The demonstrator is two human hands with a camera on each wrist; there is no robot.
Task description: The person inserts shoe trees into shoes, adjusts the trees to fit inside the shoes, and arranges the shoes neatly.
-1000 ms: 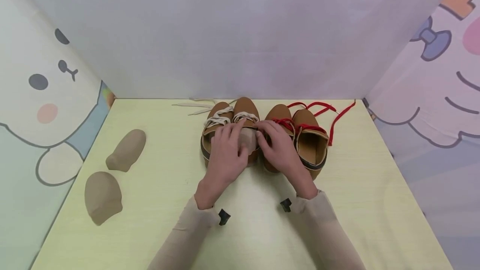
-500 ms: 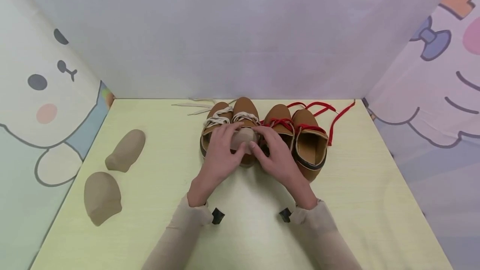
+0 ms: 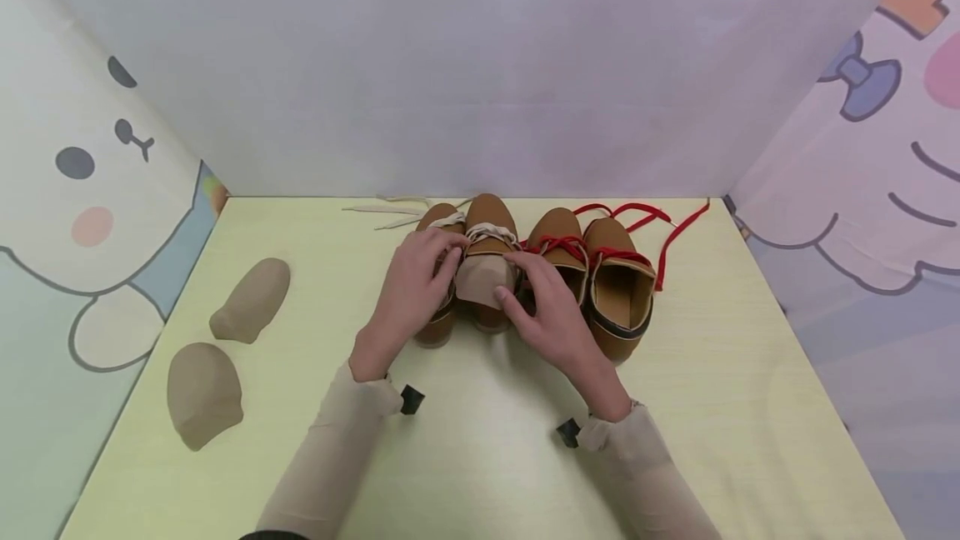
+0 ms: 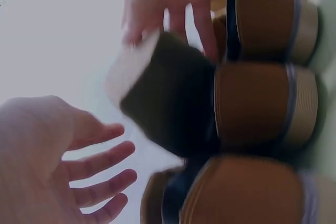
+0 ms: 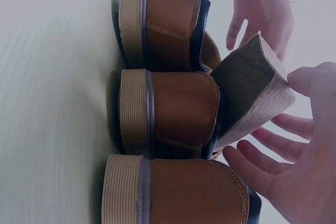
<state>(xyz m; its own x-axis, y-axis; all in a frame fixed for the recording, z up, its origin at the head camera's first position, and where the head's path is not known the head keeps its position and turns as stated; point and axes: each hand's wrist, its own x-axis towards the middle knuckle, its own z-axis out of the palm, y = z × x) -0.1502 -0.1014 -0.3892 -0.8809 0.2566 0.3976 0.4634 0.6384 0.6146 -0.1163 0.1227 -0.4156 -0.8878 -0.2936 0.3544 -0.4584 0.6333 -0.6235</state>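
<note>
Holding the left hand over the leftmost white-laced shoe, with fingers loosely parted and gripping nothing. Resting the right hand at the right side of a taupe molded insert, with thumb touching its edge and fingers relaxed, not closed around it. Just now drawing the left hand leftward off the insert, apparently leaving only the right to steady it. Leaving the insert uncovered and tilted, rising from the opening of the second white-laced shoe. Working in little room, close beside a red-laced shoe partly hidden behind the right hand. Facing another red-laced shoe farther right, plus a narrow insert and a broad insert well apart, leftward on the table.
</note>
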